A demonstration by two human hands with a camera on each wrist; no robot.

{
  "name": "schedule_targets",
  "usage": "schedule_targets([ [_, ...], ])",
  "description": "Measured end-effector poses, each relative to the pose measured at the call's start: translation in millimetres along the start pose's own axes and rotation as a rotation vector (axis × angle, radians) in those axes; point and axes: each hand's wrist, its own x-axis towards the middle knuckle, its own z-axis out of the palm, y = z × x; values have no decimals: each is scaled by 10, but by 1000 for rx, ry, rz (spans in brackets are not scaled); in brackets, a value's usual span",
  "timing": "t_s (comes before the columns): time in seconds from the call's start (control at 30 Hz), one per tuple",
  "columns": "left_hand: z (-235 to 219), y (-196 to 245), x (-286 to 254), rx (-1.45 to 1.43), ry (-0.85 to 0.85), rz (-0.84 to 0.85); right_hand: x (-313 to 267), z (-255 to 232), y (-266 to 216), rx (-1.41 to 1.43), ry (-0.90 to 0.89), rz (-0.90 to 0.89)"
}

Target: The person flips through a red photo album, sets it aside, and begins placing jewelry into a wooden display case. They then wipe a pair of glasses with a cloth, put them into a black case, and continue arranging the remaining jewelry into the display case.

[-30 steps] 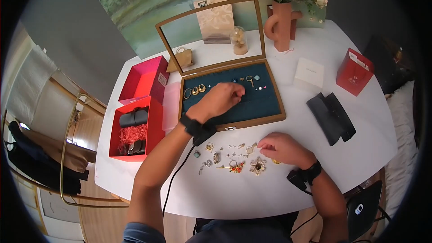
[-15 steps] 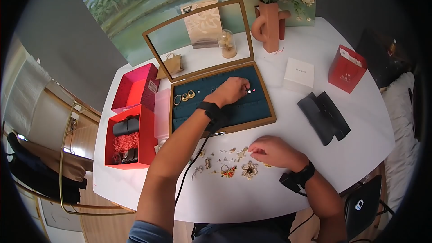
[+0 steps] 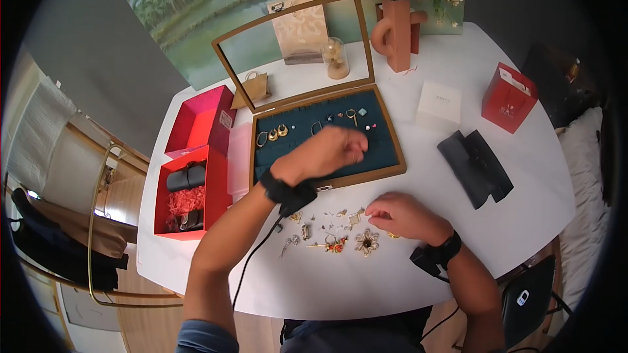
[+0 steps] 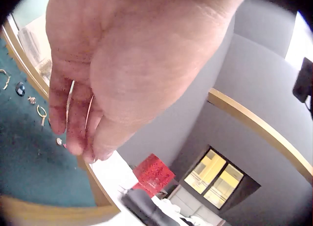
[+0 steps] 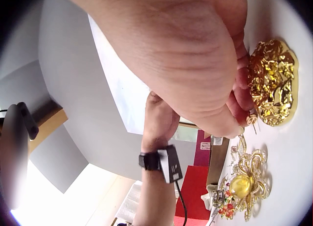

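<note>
My left hand hovers over the dark green lining of a wooden jewellery box, fingers bent down. In the left wrist view its thumb tip lies against the fingertips; I cannot tell whether something tiny is between them. In the box are gold hoop earrings, a dark blue gem, a gold ring-shaped piece and small studs. On the table rests my right hand, fingers loosely curled. A rose-shaped stud sits right at its fingertips, beside a shiny gold ornament and a flower brooch.
Several loose earrings lie before the box, whose glazed lid stands raised. Red boxes are at the left. Rightward are a white box, a black pouch and a red bag. A vase stands behind.
My left hand reached to the small studs at the right side of the box, then drew back toward the near side. The right hand stays at about the same spot.
</note>
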Motion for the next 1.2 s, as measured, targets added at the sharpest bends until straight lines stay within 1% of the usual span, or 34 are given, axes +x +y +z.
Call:
schedule_targets([
  [0.07, 127, 22, -283, 117, -103, 114, 14, 14, 2, 9, 11, -16],
  [0.13, 271, 56, -508, 131, -198, -8, 14, 37, 13, 121, 70, 57],
  [0.2, 397, 21, -658, 139, -191, -18, 16, 47, 19, 157, 72, 67],
  [0.27, 465, -19, -729, 159, -201, 2, 26, 23, -13, 196, 110, 135],
  [0.3, 495, -62, -740, 144, -176, 44, 24, 23, -7, 193, 106, 134],
  [0.33, 507, -72, -748, 143, -172, 43, 24, 24, 9, 229, 109, 143],
  [0.43, 495, -17, -736, 167, -166, 23, 25, 23, 29, 264, 102, 153],
  [0.5, 511, -43, -719, 77, -113, 6, 25, 25, 33, 263, 95, 156],
  [0.53, 504, -56, -705, 77, -114, 9, 23, 24, 36, 283, 97, 161],
  [0.63, 449, -84, -652, 81, -76, 50, 16, 12, 29, 305, 95, 169],
  [0.67, 424, -84, -632, 106, -35, 73, 18, 9, 26, 306, 90, 169],
  [0.7, 389, -77, -603, 131, 6, 96, 20, 9, 30, 308, 93, 171],
  [0.73, 324, -58, -555, 131, 2, 97, 19, 11, 34, 318, 94, 166],
  [0.8, 140, -6, -404, 111, 52, 41, 17, 13, 56, 326, 100, 162],
  [0.83, 91, -47, -309, 96, 127, 94, 22, 18, 81, 364, 101, 171],
  [0.87, 50, -108, -188, 98, 128, 100, 27, 15, 100, 400, 103, 178],
  [0.93, 7, -253, 82, 178, 203, 103, 29, 5, 109, 423, 106, 198],
  [1.0, 33, -386, 345, 228, 218, 140, 29, -1, 123, 447, 108, 222],
  [1.07, 108, -484, 538, 277, 230, 174, 29, 3, 147, 438, 95, 188],
  [1.17, 202, -582, 731, 325, 212, 153, 25, 17, 172, 452, 97, 188],
  [1.2, 221, -608, 776, 320, 177, 124, 24, 22, 183, 451, 102, 189],
])
